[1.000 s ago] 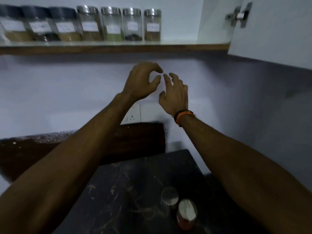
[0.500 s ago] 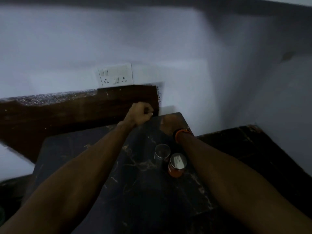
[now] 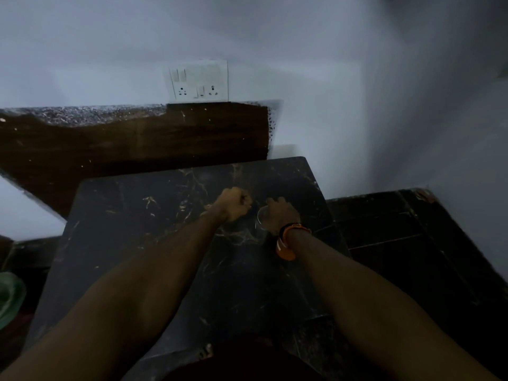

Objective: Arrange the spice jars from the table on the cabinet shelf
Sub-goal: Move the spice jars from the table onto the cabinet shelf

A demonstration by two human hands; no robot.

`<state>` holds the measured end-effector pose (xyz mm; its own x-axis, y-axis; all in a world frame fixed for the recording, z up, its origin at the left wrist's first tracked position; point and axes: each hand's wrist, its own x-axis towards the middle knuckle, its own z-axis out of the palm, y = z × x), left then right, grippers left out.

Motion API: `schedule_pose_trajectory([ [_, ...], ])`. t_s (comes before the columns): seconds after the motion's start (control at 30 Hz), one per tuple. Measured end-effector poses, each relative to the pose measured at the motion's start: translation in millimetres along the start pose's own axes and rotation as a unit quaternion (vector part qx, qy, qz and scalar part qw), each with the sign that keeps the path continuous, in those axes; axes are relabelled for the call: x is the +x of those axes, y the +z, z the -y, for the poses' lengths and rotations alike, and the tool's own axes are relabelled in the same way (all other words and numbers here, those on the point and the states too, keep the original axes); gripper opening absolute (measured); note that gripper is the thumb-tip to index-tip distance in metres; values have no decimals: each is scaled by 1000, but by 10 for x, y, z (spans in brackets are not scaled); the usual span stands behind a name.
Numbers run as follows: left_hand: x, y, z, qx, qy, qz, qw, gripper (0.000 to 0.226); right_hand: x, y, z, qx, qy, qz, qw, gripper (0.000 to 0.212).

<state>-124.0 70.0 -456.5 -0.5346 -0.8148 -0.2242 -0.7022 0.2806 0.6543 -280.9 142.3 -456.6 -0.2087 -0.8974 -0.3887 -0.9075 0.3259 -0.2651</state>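
Two spice jars sit on my dark desk (image 3: 137, 243). My right hand (image 3: 280, 213) covers the clear jar (image 3: 260, 217) to grab it; grip hidden. My left hand (image 3: 233, 203) is a fist, holding nothing.

Looked like a dim home kitchen corner; dark marble-patterned table (image 3: 154, 215) set against a plain white wall (image 3: 247, 31); switch-and-socket plate (image 3: 199, 80) mounted above a speckled stone counter (image 3: 82, 115); dark tiled floor (image 3: 398, 229) alongside.

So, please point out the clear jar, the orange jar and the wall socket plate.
clear jar (image 3: 261, 219), head view, glass rim left of the hand.
orange jar (image 3: 286, 253), head view, orange side below the wrist.
wall socket plate (image 3: 199, 79), head view, plate middle.
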Motion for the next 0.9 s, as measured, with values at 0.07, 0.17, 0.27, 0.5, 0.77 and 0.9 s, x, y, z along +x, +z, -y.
schedule_pose_trajectory([
  [0.07, -30, 51, 56, -3, -12, 9, 1000, 8, 13, 62, 29, -16, 10, 19, 1000, 77],
  [0.17, -78, 89, 162, -9, -26, 14, 1000, 9, 79, 115, 98, -47, 24, 39, 998, 81],
  [0.27, -106, 90, 241, -13, -38, 17, 999, 10, 117, 159, 144, -70, 37, 26, 997, 81],
  [0.5, -118, 18, 297, -40, -57, 15, 998, 12, 190, 342, 139, -67, 73, -4, 995, 74],
  [0.77, -153, -19, 330, -131, -71, -20, 989, 10, 349, 340, 82, -92, 52, 12, 994, 86],
  [0.9, -169, -23, 378, -169, -88, -40, 981, 13, 412, 213, 51, -40, -4, 36, 999, 83],
])
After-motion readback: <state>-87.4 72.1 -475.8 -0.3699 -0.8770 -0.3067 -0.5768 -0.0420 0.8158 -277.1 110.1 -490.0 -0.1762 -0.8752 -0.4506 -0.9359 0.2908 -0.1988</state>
